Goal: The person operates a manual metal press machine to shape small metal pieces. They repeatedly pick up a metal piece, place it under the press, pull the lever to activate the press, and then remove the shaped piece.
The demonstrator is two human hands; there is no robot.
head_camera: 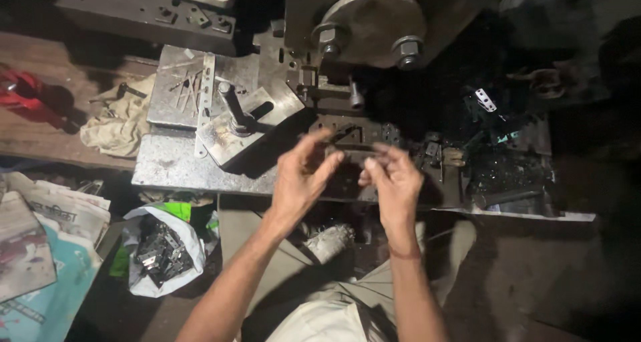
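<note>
Knees and light trousers [334, 315] fill the bottom edge; both bare forearms rise from there. Lower left: stacked printed paper sacks [40, 248], pale with teal and red patches, lying flat. Beside them an open white plastic bag [163, 248] with a green patch at its rim, holding dark small metal parts.

Left hand [300, 178]: fingers spread and slightly curled, blurred; whether it grips anything I cannot tell. Right hand [394, 182]: fingertips pinched on a small dark metal strip [364, 156]. Strip sits between the two hands, above the counter's [173, 168] front edge, long axis roughly left to right, left end toward the left hand. Its exact shape is too dark to read.

Beyond the hands: grey steel plate [230, 131] with an upright pin [232, 105], set askew on the counter. Crumpled pale rag [120, 121] to the left, red object [23, 95] past it. Farthest: press machine with large round disc [370, 25] and two hex nuts.
</note>
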